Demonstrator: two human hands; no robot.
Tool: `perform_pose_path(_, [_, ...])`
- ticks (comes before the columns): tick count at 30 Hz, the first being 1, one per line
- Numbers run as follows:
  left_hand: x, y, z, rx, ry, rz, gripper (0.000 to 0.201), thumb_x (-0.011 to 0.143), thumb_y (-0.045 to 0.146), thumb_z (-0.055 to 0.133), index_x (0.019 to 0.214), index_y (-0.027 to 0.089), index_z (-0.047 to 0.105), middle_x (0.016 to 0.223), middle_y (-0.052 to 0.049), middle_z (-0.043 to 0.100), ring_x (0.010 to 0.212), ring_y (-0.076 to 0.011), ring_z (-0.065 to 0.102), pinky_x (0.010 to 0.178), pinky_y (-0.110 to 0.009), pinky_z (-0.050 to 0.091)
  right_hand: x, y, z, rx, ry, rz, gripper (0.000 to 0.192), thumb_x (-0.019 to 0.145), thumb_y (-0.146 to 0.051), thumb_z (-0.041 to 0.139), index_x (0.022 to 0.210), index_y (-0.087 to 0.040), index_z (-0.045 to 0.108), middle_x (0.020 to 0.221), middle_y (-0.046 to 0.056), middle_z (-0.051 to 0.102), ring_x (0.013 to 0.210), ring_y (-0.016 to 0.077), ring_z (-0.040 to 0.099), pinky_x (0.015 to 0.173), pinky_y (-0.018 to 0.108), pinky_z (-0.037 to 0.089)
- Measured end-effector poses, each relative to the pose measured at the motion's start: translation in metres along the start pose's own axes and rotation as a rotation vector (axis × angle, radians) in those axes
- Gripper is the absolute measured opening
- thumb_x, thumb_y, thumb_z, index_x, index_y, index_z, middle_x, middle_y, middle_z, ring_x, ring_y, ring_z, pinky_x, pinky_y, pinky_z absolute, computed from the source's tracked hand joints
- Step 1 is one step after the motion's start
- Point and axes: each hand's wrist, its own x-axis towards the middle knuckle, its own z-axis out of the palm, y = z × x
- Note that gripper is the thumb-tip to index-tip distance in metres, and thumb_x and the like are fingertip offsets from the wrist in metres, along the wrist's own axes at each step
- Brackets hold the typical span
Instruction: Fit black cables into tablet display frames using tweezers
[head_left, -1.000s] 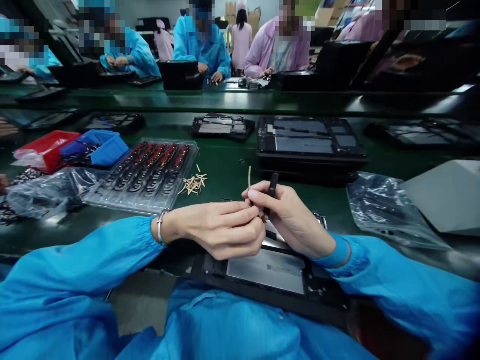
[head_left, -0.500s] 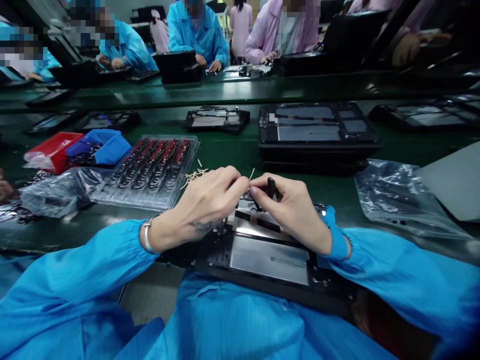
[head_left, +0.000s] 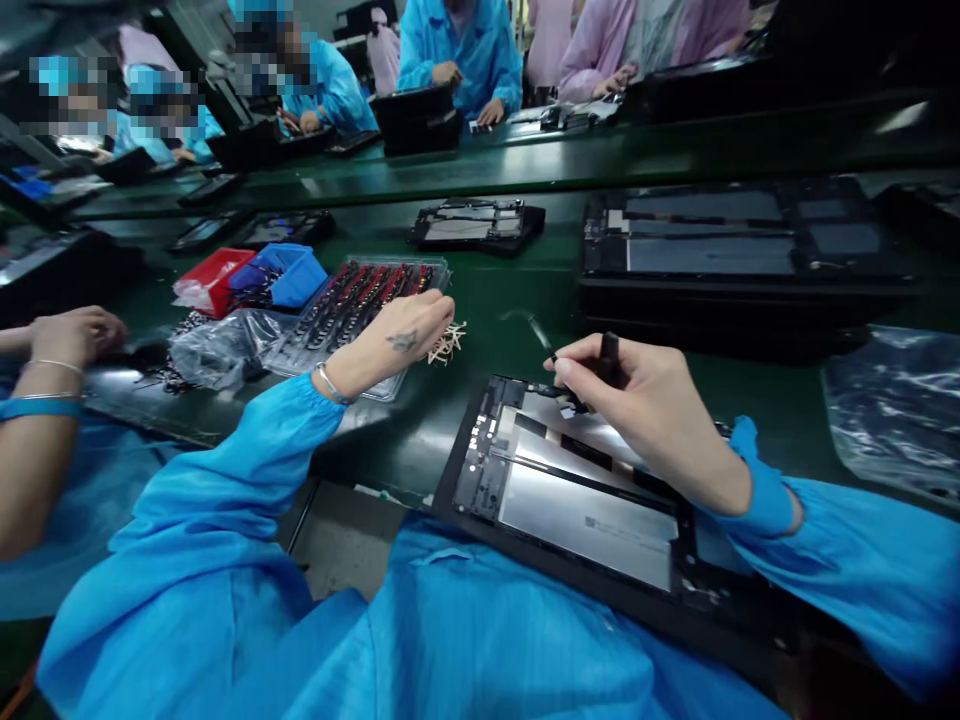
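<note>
far left: a co-worker's hand rests on the green table, bracelets on the wrist. next, a red bin and a blue bin stand side by side, a crumpled plastic bag in front of them. clear parts tray holds rows of dark and red small parts. left hand lies over the tray's near right corner, fingers curled down toward the pile of pale strips just beside the tray; cannot tell whether it pinches one. centre: opened tablet lies at the table's near edge, part over the lap, back off, silver plates showing. right hand is above the tablet's upper edge, closed around a black tool, tip pointing at a small part at the tablet's top. behind: a stack of open tablets, a single smaller one further left. far right: another plastic bag.
</note>
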Motion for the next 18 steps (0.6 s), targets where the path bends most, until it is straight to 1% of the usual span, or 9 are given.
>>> perform_pose_path(3, [-0.006,-0.009,0.0,-0.022,-0.158,0.024,0.03,0.097,0.006,0.04,0.116,0.009,0.064,0.104,-0.011,0.065,0.085,-0.0198,0.062,0.073,-0.029,0.045,0.001,-0.003,-0.001,0.05,0.001,0.062,0.015,0.088,-0.028,0.067,0.08,-0.017,0.074,0.074,0.003,0.07,0.066,0.014,0.06,0.059,0.026,0.044])
perform_pose_path(5, [-0.007,-0.007,-0.004,-0.058,-0.126,0.05,0.04,0.093,0.002,0.04,0.125,0.011,0.063,0.114,-0.013,0.064,0.097,-0.0214,0.063,0.081,-0.031,0.048,0.001,-0.005,0.0,0.111,0.01,0.114,0.016,0.087,-0.029,0.069,0.078,-0.016,0.073,0.074,0.003,0.069,0.064,0.0128,0.058,0.056,0.025,0.043])
perform_pose_path(7, [-0.004,0.003,-0.007,-0.154,0.01,0.053,0.039,0.097,0.007,0.041,0.128,0.01,0.064,0.118,-0.015,0.063,0.105,-0.0241,0.062,0.089,-0.035,0.048,0.0,-0.005,0.003,0.197,0.029,0.159,0.017,0.085,-0.031,0.071,0.078,-0.016,0.073,0.074,0.002,0.068,0.063,0.0115,0.056,0.054,0.024,0.043])
perform_pose_path(8, [-0.001,0.012,-0.007,-0.261,0.089,0.047,0.036,0.099,0.014,0.044,0.127,0.011,0.066,0.116,-0.015,0.064,0.105,-0.0244,0.062,0.09,-0.036,0.048,0.0,-0.004,0.005,0.244,0.039,0.175,0.017,0.084,-0.032,0.072,0.079,-0.016,0.073,0.073,0.002,0.067,0.062,0.0109,0.055,0.054,0.024,0.043])
perform_pose_path(10, [0.007,0.035,-0.006,-0.629,0.191,0.031,0.032,0.101,0.031,0.054,0.122,0.014,0.071,0.112,-0.012,0.067,0.102,-0.0225,0.063,0.09,-0.034,0.049,-0.001,-0.002,0.009,0.323,0.049,0.194,0.018,0.083,-0.034,0.073,0.081,-0.016,0.073,0.07,0.0,0.064,0.059,0.0096,0.052,0.052,0.023,0.041])
perform_pose_path(12, [0.017,0.061,-0.006,-1.099,0.156,-0.008,0.034,0.098,0.043,0.061,0.115,0.017,0.075,0.109,-0.009,0.071,0.099,-0.0197,0.065,0.087,-0.03,0.05,-0.003,0.001,0.012,0.377,0.043,0.211,0.02,0.083,-0.035,0.073,0.081,-0.016,0.071,0.064,-0.002,0.059,0.055,0.0087,0.048,0.051,0.024,0.039])
perform_pose_path(14, [0.025,0.084,-0.009,-1.468,0.108,-0.071,0.036,0.097,0.048,0.062,0.107,0.016,0.076,0.103,-0.007,0.072,0.092,-0.0171,0.065,0.082,-0.028,0.049,-0.004,0.003,0.013,0.401,0.044,0.218,0.022,0.083,-0.037,0.072,0.078,-0.015,0.069,0.058,-0.004,0.053,0.053,0.0086,0.046,0.051,0.024,0.039])
perform_pose_path(16, [0.03,0.096,-0.015,-1.616,0.139,-0.105,0.035,0.096,0.049,0.063,0.095,0.015,0.075,0.091,-0.004,0.069,0.082,-0.0136,0.061,0.076,-0.025,0.047,-0.003,0.004,0.011,0.375,0.071,0.176,0.024,0.085,-0.039,0.071,0.079,-0.016,0.068,0.058,-0.004,0.052,0.054,0.0088,0.045,0.053,0.025,0.039])
perform_pose_path(18, [0.034,0.095,-0.024,-1.558,0.161,-0.081,0.034,0.094,0.046,0.066,0.079,0.015,0.071,0.075,0.0,0.061,0.071,-0.0104,0.053,0.067,-0.022,0.041,0.0,0.004,0.006,0.299,0.106,0.087,0.023,0.087,-0.039,0.069,0.085,-0.016,0.07,0.065,-0.002,0.057,0.058,0.0093,0.047,0.057,0.025,0.04])
